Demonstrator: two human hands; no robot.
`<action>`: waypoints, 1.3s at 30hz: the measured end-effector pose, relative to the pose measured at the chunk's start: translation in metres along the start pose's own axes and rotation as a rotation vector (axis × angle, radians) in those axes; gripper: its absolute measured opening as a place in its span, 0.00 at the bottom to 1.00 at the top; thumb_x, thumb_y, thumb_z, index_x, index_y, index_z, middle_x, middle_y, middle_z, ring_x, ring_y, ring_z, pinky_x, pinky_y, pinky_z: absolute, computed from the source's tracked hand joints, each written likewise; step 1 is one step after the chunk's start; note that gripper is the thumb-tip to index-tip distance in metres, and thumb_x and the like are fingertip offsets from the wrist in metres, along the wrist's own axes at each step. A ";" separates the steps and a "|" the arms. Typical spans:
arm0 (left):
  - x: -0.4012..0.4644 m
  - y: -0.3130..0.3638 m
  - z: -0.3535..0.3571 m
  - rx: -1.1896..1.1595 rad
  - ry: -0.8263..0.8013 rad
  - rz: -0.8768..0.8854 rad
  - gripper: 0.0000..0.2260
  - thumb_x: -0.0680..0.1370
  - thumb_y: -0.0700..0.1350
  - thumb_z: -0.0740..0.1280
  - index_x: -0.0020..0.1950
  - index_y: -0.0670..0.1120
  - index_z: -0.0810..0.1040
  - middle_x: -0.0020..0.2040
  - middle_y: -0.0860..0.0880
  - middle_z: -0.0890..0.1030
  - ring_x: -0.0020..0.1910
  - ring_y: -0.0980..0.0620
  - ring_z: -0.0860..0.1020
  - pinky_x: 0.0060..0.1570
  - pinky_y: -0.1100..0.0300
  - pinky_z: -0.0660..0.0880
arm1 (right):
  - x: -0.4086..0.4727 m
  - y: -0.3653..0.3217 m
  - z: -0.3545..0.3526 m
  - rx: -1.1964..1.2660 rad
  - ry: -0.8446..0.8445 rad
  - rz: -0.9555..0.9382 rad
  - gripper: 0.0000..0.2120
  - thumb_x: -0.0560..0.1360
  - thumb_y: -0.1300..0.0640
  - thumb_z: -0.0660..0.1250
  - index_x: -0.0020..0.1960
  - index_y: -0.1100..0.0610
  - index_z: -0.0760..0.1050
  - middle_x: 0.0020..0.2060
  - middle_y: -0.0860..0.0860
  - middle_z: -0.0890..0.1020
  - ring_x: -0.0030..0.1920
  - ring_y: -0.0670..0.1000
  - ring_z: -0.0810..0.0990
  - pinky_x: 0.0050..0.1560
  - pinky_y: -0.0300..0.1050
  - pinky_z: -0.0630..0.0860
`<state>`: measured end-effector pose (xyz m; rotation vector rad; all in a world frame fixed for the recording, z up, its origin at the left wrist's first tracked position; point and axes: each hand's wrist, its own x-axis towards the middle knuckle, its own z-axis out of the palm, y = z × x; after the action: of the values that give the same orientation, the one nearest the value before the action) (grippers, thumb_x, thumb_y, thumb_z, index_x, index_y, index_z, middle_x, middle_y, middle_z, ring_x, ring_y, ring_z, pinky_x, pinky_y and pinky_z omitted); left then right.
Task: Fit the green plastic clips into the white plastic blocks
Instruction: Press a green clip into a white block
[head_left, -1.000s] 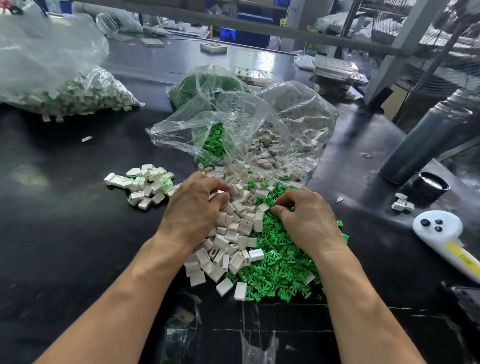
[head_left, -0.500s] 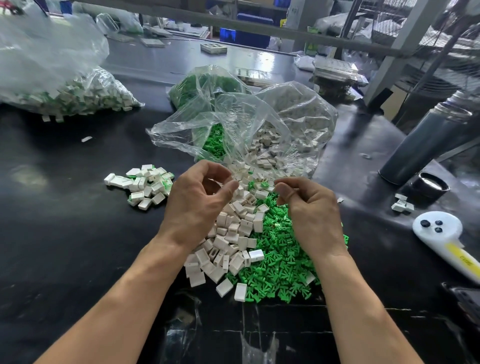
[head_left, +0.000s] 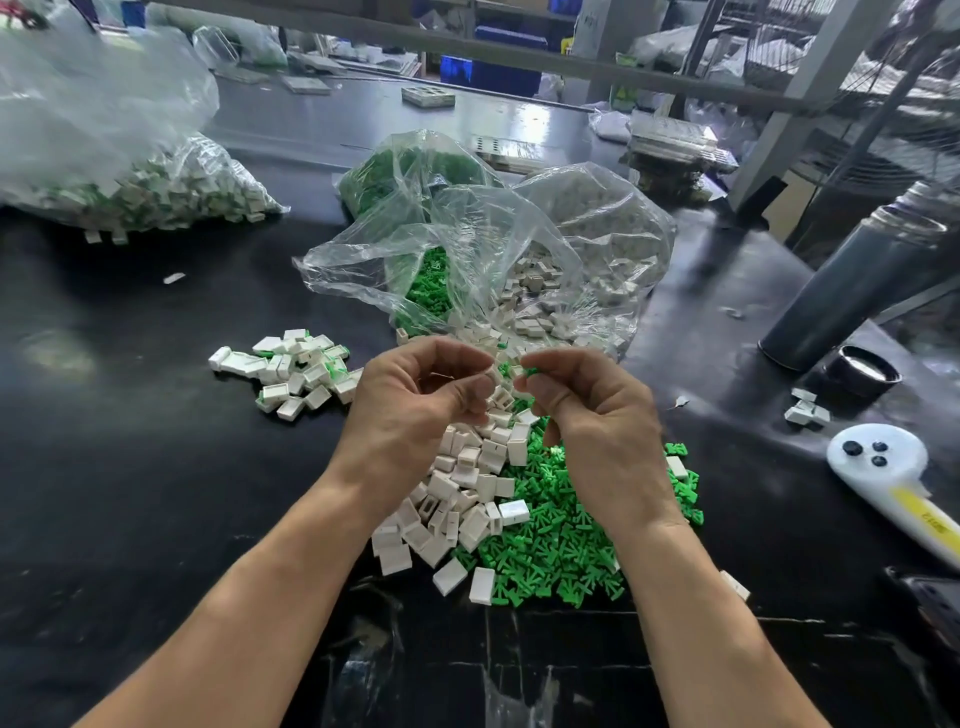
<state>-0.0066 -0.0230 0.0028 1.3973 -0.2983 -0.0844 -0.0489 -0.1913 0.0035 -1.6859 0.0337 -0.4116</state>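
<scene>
A heap of white plastic blocks lies on the black table, with a heap of green plastic clips against its right side. Both hands are raised just above the heaps, fingertips nearly meeting. My right hand pinches a green clip between thumb and forefinger. My left hand has its fingers curled round a white block that is mostly hidden by them. To the left sits a small pile of blocks with green clips in them.
Behind the hands, open clear bags hold green clips and white blocks. A big bag of parts lies far left. At the right stand a grey flask and its lid, near a white handheld device.
Both hands have lifted off the heaps, each with a part picked up, and have come together in front of the bags.
</scene>
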 end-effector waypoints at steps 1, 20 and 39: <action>0.000 0.000 0.001 0.007 -0.008 -0.001 0.05 0.75 0.36 0.75 0.49 0.43 0.84 0.43 0.46 0.86 0.39 0.50 0.84 0.42 0.60 0.82 | -0.001 0.000 0.000 0.002 -0.002 -0.008 0.10 0.78 0.66 0.72 0.51 0.51 0.85 0.45 0.48 0.88 0.37 0.41 0.79 0.40 0.35 0.76; -0.003 -0.003 0.004 0.048 -0.027 0.021 0.06 0.75 0.36 0.75 0.52 0.39 0.84 0.43 0.43 0.86 0.39 0.50 0.83 0.42 0.58 0.83 | -0.004 0.000 0.001 -0.077 -0.011 -0.043 0.08 0.76 0.62 0.75 0.50 0.49 0.85 0.43 0.47 0.88 0.42 0.49 0.84 0.48 0.54 0.83; -0.002 -0.010 0.003 0.083 -0.005 0.011 0.06 0.75 0.33 0.74 0.47 0.42 0.87 0.40 0.44 0.86 0.38 0.50 0.84 0.40 0.59 0.83 | -0.003 -0.002 0.001 -0.148 -0.060 0.019 0.10 0.75 0.65 0.76 0.46 0.49 0.86 0.37 0.46 0.86 0.33 0.43 0.82 0.37 0.39 0.80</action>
<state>-0.0083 -0.0274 -0.0063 1.4782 -0.3164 -0.0665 -0.0523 -0.1890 0.0049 -1.8418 0.0367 -0.3510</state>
